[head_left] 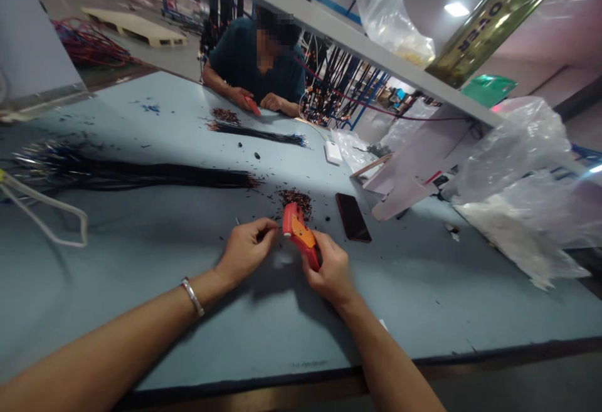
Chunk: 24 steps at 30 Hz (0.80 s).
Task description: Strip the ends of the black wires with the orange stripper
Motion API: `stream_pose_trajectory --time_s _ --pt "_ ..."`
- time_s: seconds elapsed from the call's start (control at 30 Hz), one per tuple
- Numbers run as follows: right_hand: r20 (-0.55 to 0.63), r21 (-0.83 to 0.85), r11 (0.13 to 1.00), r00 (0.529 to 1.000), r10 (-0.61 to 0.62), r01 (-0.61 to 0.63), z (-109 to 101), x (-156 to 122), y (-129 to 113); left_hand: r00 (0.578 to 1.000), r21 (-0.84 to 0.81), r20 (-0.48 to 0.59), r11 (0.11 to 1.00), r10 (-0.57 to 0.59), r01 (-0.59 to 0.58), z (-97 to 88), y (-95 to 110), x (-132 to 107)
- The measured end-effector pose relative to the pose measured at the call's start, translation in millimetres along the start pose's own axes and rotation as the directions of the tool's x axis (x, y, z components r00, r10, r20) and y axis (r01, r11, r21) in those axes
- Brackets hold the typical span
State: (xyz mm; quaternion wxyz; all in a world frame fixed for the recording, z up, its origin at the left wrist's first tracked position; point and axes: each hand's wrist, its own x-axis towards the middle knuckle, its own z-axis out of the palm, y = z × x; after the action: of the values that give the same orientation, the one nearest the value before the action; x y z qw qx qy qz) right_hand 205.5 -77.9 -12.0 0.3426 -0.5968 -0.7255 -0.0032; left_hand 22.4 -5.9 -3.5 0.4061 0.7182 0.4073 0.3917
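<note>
My right hand [330, 269] is wrapped around the handle of a red and orange wire stripper [301, 234], its head pointing up and to the left. Close to that head, my left hand [247, 250] is closed in a pinch on a thin wire, mostly hidden by the fingers; a small light tip shows behind the knuckles. Just beyond the stripper lies a pile of short dark and copper-coloured scraps [301, 199]. A long bundle of black wires [164, 175] stretches across the left of the table, copper-coloured ends toward the scraps and metallic ends at the far left.
A dark phone [352, 217] rests right of the stripper. Opposite, a person [256, 64] holds a red tool near a smaller wire bundle [258, 133]. Clear plastic bags [517, 155] crowd the right side. A white wire frame [51, 217] stands at left; a beam crosses above.
</note>
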Motion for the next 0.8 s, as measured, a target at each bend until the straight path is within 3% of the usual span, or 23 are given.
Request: stream_pose_trajectory --time_s 0.13,0.2,0.23,0.3,0.37,0.43,0.53,0.7,0.8 --pt "0.016 0.214 0.969 0.993 0.119 -0.119 -9.0 -0.4 -4.1 0.993 0.064 -0.107 0.997 -0.045 0.052 -1.4 -4.5 1.2" --pt "0.118 0.427 0.869 0.968 0.220 -0.250 -14.9 -1.7 -7.6 0.989 0.056 -0.133 0.996 -0.061 0.069 -0.3 -7.8 1.2" --pt "0.190 0.556 0.765 0.946 0.263 -0.324 -17.5 -2.5 -9.0 0.987 0.051 -0.137 0.995 -0.079 0.087 0.1 -9.0 1.2" --pt "0.358 0.769 0.450 0.889 0.285 -0.454 -21.5 -3.7 -10.6 0.984 0.048 -0.125 0.990 -0.125 0.132 0.2 -10.3 1.7" --pt "0.493 0.835 0.139 0.836 0.241 -0.532 -23.2 -4.2 -9.7 0.982 0.063 -0.112 0.985 -0.151 0.158 -0.7 -10.0 2.7" --pt "0.576 0.810 -0.019 0.789 0.214 -0.586 -23.0 -3.9 -6.7 0.982 0.102 -0.108 0.981 -0.152 0.163 -1.9 -8.9 4.1" --pt "0.616 0.782 -0.052 0.758 0.216 -0.621 -21.8 -3.1 -0.5 0.983 0.166 -0.110 0.973 -0.144 0.161 -2.6 -7.9 5.6" --pt "0.562 0.821 -0.012 0.805 0.191 -0.571 -21.8 -3.4 7.3 0.989 0.179 -0.100 0.976 -0.106 0.123 -2.6 -7.8 6.5" --pt "0.617 0.781 -0.026 0.765 0.186 -0.623 -21.8 -3.1 9.2 0.990 0.164 -0.088 0.978 -0.112 0.125 -3.5 -5.1 6.6"
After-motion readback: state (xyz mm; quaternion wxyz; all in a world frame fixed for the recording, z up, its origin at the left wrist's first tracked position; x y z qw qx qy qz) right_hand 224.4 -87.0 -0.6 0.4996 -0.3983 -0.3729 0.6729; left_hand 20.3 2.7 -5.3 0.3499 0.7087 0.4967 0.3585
